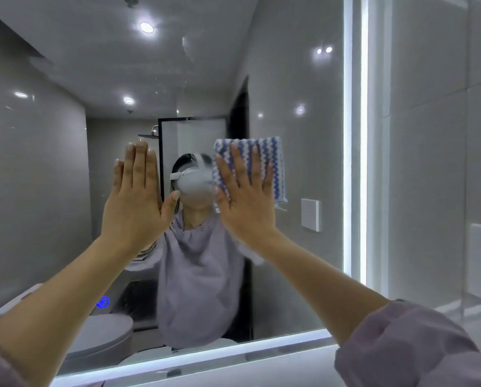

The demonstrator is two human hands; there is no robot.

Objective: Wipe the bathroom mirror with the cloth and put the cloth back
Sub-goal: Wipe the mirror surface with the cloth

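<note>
The large bathroom mirror (pixel 66 163) fills most of the view, with lit strips along its right and bottom edges. My right hand (pixel 246 196) lies flat with fingers spread on a blue-and-white striped cloth (pixel 273 160), pressing it against the glass near the middle. My left hand (pixel 138 196) is raised flat beside it, fingers together, palm toward the mirror and holding nothing. Faint smears and specks show on the glass above the cloth.
A grey tiled wall (pixel 429 163) stands to the right of the mirror. The mirror reflects a person in a grey top, a toilet, a shower screen, a wall switch and ceiling lights. A white ledge (pixel 233 370) runs below the mirror.
</note>
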